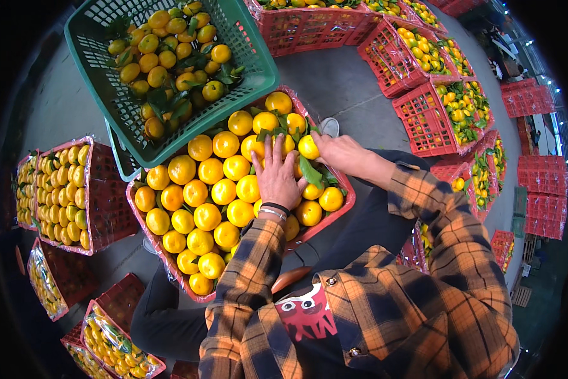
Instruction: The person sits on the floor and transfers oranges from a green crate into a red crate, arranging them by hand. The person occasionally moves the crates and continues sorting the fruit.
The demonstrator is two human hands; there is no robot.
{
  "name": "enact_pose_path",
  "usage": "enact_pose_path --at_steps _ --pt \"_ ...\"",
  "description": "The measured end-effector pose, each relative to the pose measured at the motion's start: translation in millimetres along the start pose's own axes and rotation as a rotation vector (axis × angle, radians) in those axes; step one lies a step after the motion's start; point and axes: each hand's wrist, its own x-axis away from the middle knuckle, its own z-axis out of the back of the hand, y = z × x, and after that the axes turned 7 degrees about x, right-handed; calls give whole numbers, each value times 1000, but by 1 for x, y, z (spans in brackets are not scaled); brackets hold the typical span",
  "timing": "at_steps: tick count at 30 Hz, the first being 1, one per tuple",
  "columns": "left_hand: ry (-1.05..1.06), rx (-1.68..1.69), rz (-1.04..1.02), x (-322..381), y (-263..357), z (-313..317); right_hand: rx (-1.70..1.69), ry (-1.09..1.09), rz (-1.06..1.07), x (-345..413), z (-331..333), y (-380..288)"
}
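A red plastic crate (348, 203) with clear film at its rim stands before me, with rows of orange mandarins (207, 216) and some green leaves in it. My left hand (278, 182) lies palm down with spread fingers on the mandarins at the crate's right half. Just right of it, my right hand (338, 151) grips a mandarin (308, 147) between thumb and fingers, near the crate's right side. A green leaf (311, 173) hangs below that fruit. The palm of my left hand hides the fruit beneath it.
A green plastic basket (264, 87) of loose leafy mandarins overlaps the crate's far left edge. To the left stands another filled red crate (113, 199). More red crates (419, 118) of fruit line the right and the back. Stacked red crates (542, 175) stand farther off.
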Motion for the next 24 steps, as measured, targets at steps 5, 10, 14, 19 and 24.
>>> enact_pose_path --at_steps 5,10,14,19,24 --pt "30 -10 -27 -2 4 -10 472 282 106 9 -35 2" --pt "26 -67 -33 1 0 -9 548 243 20 -10 -50 -12" --pt "17 -154 -53 -1 -2 -16 539 186 82 -12 -44 -14" --pt "-113 -484 -96 -23 20 -24 727 -230 64 -25 -45 -19" --pt "-256 -535 -107 -37 8 -4 196 -689 347 -122 87 -24"
